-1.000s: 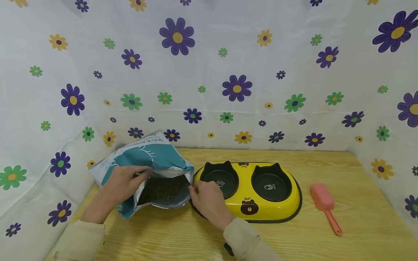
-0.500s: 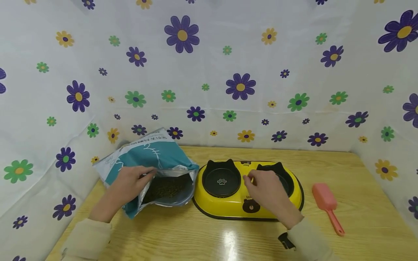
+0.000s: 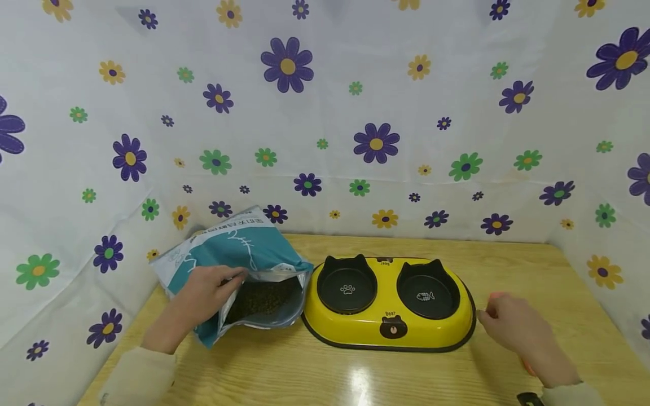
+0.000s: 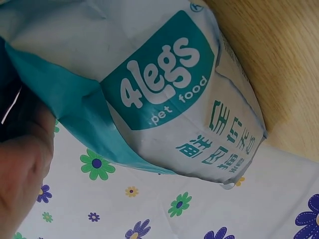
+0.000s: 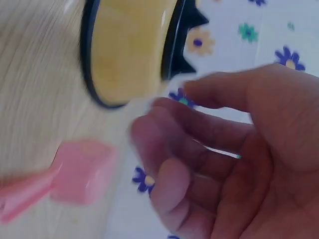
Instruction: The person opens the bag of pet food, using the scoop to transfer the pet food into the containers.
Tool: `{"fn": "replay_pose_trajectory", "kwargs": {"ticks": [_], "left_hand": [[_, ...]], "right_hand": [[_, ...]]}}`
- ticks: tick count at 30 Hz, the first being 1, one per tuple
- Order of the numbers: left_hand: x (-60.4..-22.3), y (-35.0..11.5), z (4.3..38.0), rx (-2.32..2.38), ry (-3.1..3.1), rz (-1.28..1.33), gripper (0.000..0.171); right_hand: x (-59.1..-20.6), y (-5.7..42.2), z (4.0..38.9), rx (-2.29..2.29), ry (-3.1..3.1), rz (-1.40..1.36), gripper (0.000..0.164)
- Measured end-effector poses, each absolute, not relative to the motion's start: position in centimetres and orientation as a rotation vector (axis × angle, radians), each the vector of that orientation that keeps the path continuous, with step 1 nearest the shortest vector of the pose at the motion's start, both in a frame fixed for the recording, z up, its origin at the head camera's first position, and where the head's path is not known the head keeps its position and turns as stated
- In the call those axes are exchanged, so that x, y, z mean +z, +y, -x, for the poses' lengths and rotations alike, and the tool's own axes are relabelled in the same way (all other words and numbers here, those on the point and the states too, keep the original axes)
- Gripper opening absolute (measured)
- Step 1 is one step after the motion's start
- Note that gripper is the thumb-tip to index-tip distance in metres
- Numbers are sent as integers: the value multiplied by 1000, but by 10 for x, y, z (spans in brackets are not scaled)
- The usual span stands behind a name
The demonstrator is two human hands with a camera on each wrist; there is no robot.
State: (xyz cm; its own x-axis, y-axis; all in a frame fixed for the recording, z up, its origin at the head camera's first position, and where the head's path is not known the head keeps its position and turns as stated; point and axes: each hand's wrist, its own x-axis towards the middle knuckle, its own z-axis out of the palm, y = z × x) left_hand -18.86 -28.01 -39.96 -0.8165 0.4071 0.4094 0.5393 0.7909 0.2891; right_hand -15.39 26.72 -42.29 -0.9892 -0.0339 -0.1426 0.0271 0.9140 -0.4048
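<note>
My left hand pinches the upper edge of the open mouth of a teal and white pet food bag. The bag lies on its side, mouth facing me, with brown kibble inside. In the left wrist view, the bag reads "4Legs pet food". Off to the right, my right hand hovers with loosely curled fingers and holds nothing. Beneath it is a pink scoop, mostly hidden by the hand in the head view; the right wrist view shows them apart.
A yellow double feeder stands mid-table, close by the bag's mouth. It carries two black cat-eared bowls, the left with a paw print and the right with a fishbone. Flower-printed cloth encloses the wooden table behind and at both sides.
My right hand has left the bag's right edge and swept right across the feeder to above the scoop. My left hand keeps its grip on the bag, which stays put.
</note>
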Motion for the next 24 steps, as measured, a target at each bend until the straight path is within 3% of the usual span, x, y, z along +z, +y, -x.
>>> {"fn": "replay_pose_trajectory", "kwargs": {"ticks": [10,15,24], "left_hand": [[-400,-282,183,-511,-2660,757,24],[-398,-284,183,-553,-2670,773,26],[-403,-288,185,-575,-2738,696,27]], "right_hand": [[-447,315,139,-470,2726,-256,33],[-454,323,136,-446,2744,-247,37],[-465,332,135,-522,2774,-179,25]]}}
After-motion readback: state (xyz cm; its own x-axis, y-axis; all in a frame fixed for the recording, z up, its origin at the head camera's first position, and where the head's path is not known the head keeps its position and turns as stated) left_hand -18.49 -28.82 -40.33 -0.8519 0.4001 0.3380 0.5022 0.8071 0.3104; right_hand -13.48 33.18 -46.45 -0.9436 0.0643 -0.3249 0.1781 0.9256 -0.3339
